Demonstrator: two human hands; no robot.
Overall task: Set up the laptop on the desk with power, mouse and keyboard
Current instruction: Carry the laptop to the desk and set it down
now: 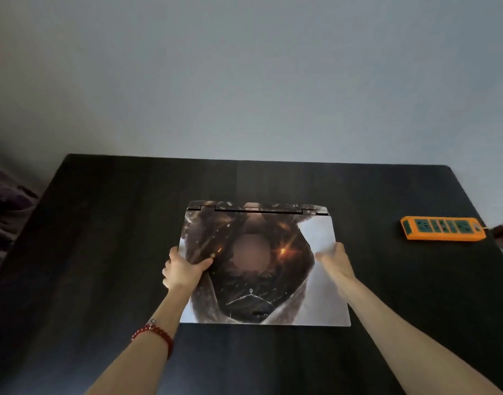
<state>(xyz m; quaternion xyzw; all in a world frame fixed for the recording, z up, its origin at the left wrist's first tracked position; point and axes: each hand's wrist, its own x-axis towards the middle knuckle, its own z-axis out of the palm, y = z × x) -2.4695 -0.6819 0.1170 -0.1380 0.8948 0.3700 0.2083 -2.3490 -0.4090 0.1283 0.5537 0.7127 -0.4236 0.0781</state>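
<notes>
Laptop (261, 263) closed, flat on dark desk (102, 252), centre, hinge toward wall; lid bears printed skin; left hand (184, 270) grips left edge, thumb on lid, fingers curled under; right hand (334, 262) grasps right edge, thumb on lid; orange power strip (442, 228) at desk's far right, well apart from laptop; red bead bracelet (156, 336) on left wrist.

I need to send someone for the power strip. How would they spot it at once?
Start at the dark desk against the pale wall. Go to its far right edge, well right of the closed laptop. The power strip lies flat there: an orange bar with green sockets, the only bright thing on the desk.
</notes>
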